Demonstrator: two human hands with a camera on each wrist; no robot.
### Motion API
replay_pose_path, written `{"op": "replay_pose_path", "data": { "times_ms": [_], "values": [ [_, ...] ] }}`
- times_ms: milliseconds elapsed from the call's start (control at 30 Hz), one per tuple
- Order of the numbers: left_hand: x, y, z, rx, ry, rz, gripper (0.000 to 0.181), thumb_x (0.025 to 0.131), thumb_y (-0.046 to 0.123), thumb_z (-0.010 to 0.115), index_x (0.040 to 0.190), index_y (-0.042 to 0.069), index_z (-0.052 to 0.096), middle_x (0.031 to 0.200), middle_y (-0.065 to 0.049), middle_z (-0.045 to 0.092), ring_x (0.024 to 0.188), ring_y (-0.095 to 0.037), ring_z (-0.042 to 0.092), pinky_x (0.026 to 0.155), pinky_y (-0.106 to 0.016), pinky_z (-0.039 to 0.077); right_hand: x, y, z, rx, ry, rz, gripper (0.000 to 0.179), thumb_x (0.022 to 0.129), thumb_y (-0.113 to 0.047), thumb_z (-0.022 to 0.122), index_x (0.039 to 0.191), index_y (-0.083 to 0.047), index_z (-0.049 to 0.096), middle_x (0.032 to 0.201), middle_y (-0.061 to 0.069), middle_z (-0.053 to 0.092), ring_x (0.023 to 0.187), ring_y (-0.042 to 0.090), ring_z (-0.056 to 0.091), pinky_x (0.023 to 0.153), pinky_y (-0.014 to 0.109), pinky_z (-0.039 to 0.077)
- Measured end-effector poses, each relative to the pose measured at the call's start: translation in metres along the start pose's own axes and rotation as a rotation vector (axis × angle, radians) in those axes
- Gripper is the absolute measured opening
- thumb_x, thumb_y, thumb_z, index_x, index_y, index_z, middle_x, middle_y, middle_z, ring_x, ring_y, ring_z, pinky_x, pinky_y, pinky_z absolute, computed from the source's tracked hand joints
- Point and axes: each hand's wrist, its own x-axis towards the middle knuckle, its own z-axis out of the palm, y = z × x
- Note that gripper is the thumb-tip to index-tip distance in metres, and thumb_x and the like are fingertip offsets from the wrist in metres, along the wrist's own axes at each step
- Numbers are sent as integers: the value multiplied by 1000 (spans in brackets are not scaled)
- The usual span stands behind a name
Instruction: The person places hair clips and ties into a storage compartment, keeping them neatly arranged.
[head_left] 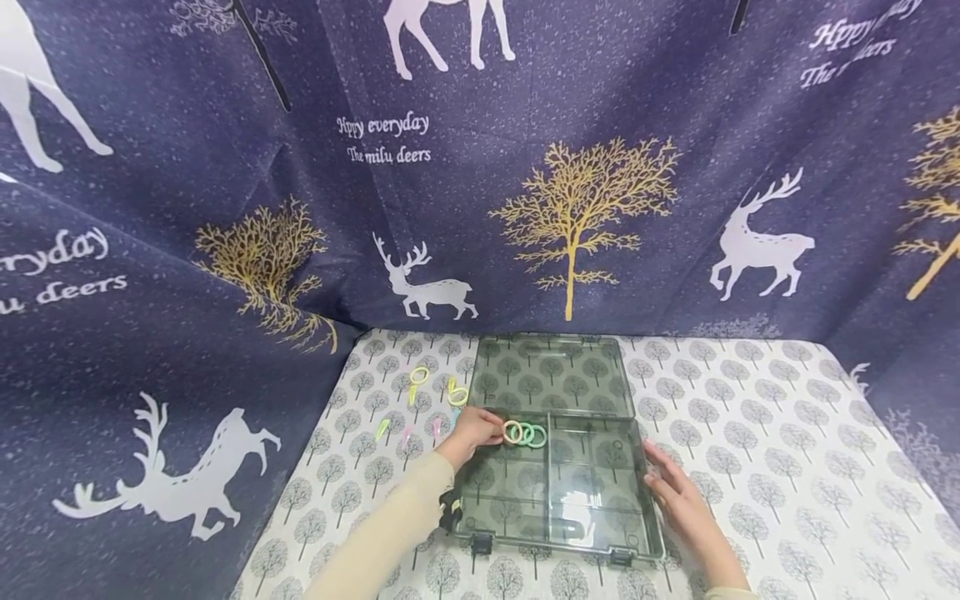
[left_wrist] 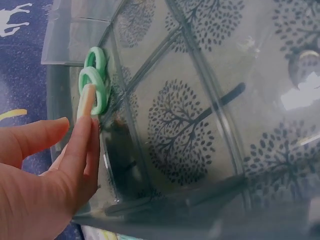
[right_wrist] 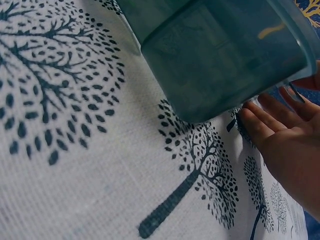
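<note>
A transparent grey-green plastic box [head_left: 506, 521] lies with its lid [head_left: 551, 379] folded back and a divider down its middle. In its left compartment, at the back, a peach hair tie [head_left: 512, 432] and two green hair ties [head_left: 537, 436] overlap in a row. My left hand [head_left: 474, 432] reaches over the left wall; in the left wrist view its fingertips [left_wrist: 86, 125] are at the peach hair tie, fingers nearly straight and the thumb apart. At the outside of the right wall is my right hand [head_left: 678, 492], its fingers [right_wrist: 255, 125] extended beside the box and holding nothing.
Left of the box lie a yellow hair tie [head_left: 419, 375], another yellow item [head_left: 456, 392], a green hair clip [head_left: 383, 428] and pink clips [head_left: 437, 427]. Two latches [head_left: 482, 544] stick out at the box's front. A dark blue curtain [head_left: 450, 208] hangs behind the table.
</note>
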Motion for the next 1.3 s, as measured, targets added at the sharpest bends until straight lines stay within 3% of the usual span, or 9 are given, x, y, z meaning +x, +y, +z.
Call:
{"op": "replay_pose_path", "data": {
  "times_ms": [200,500,700,867,967,1067,1133,1200,1300],
  "values": [
    [-1,3,-10,-20,-45,14,22,88,-8,60,108,-16,62,101,-24,67,92,-31,69,77,-29,61,0,0,1,-29,3,-13,58,99,-21,49,152,-10,25,158,16,18,142,41,13,111,47,25],
    [1,8,-38,-180,-49,60,31,89,-9,60,118,-18,55,113,-33,60,97,-33,67,81,-27,60,2,0,2,-12,-2,-12,58,99,-21,49,151,-10,25,158,17,17,142,43,13,113,53,23],
    [12,4,-61,-210,67,79,32,89,-6,61,120,-14,57,116,-30,60,97,-30,67,82,-25,59,0,-1,0,3,-7,3,59,100,-21,49,152,-9,24,158,20,14,142,45,8,114,58,18],
    [23,-6,-77,-172,200,101,28,90,-3,61,117,-11,60,111,-27,63,99,-33,66,90,-36,58,-1,-1,0,-18,-3,-15,59,100,-20,49,151,-7,24,157,21,16,141,44,14,110,39,30],
    [28,-13,-82,-168,244,109,27,91,-4,60,116,-11,61,112,-28,63,102,-35,65,92,-39,56,-2,0,1,-13,0,-11,60,99,-21,50,151,-8,24,157,20,16,140,21,28,104,22,36],
    [33,-18,-85,-180,267,111,25,90,-5,60,114,-12,61,111,-28,63,103,-37,64,91,-37,57,-2,1,1,7,0,-14,60,100,-23,50,151,-7,23,157,22,15,122,-11,36,97,8,35],
    [36,-21,-85,-178,283,109,24,90,-6,60,112,-13,62,109,-28,63,103,-38,64,89,-36,58,-1,2,1,18,-6,-24,60,100,-22,50,151,-5,23,157,23,14,110,-21,35,95,5,34],
    [37,-22,-84,-158,297,106,23,90,-5,61,112,-12,62,108,-27,63,102,-38,64,88,-36,58,-1,1,0,7,-7,-24,60,101,-24,49,151,-5,22,157,24,14,115,-18,35,96,6,34],
    [37,-21,-81,-80,315,100,25,89,-3,62,112,-11,63,109,-25,63,97,-35,64,84,-36,59,-1,0,0,-12,-6,-2,61,100,-26,49,152,-8,22,158,20,14,137,8,31,107,25,35]
  ]
}}
